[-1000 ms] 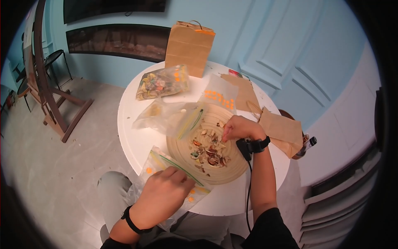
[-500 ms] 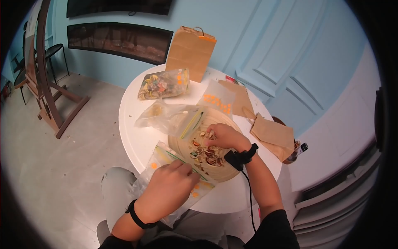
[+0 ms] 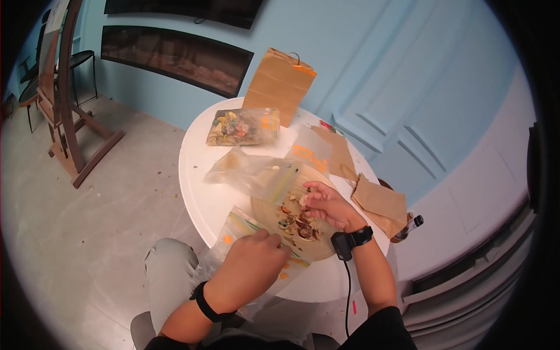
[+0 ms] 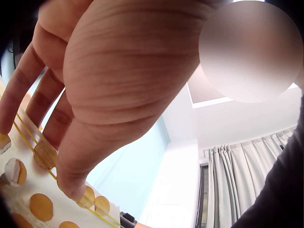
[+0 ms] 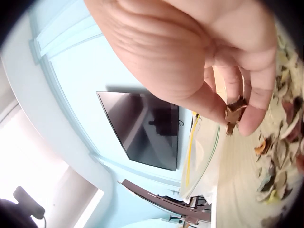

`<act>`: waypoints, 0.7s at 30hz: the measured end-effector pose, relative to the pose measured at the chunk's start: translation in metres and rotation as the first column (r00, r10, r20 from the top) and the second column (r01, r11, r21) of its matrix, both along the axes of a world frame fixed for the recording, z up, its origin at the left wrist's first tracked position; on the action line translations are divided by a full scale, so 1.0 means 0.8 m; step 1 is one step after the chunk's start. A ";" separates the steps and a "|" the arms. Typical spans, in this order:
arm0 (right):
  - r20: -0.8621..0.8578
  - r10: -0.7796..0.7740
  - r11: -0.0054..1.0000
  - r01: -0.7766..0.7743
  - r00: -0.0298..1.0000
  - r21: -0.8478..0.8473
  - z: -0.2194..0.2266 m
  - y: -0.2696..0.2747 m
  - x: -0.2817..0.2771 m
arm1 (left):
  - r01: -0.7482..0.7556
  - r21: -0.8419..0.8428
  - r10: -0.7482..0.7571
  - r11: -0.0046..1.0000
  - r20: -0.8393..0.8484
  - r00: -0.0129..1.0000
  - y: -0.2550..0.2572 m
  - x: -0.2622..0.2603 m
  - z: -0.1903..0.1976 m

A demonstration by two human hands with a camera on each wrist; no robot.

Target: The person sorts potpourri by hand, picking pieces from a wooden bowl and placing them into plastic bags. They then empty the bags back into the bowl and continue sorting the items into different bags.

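Observation:
My right hand [image 3: 329,207] is above the round wooden board [image 3: 321,249], its palm turned partly up. Between thumb and fingertips it pinches a curled brown dried flake [image 5: 235,116]. Below it, a loose heap of dried potpourri-like pieces [image 3: 301,226], brown, cream and dark red, lies on the board. My left hand [image 3: 255,262] pinches the zip edge of a clear plastic bag [image 3: 234,217] with orange dots, at the near edge of the table. In the left wrist view the thumb presses the dotted plastic [image 4: 28,166] from one side, with fingers behind it.
A clear zip bag [image 3: 271,175] overlaps the board's far left side. Behind it lies a filled bag of dried pieces [image 3: 242,127]. A tall paper bag [image 3: 279,84] stands at the back. To the right are an orange-dotted bag [image 3: 309,153] and a folded paper bag [image 3: 379,201].
My right hand reached down into the heap, then lifted and turned its palm up with the flake. My left hand keeps its grip on the bag. The head view has shifted slightly.

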State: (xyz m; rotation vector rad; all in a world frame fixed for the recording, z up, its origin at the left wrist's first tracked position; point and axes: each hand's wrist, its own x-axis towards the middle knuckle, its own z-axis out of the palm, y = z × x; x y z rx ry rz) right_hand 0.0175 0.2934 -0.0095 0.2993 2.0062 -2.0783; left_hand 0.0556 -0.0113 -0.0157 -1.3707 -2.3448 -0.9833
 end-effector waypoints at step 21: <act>0.019 0.005 0.919 0.002 1.000 -0.395 0.008 -0.063 0.048 | 0.014 0.002 -0.014 1.000 -0.005 1.000 -0.007 0.001 -0.008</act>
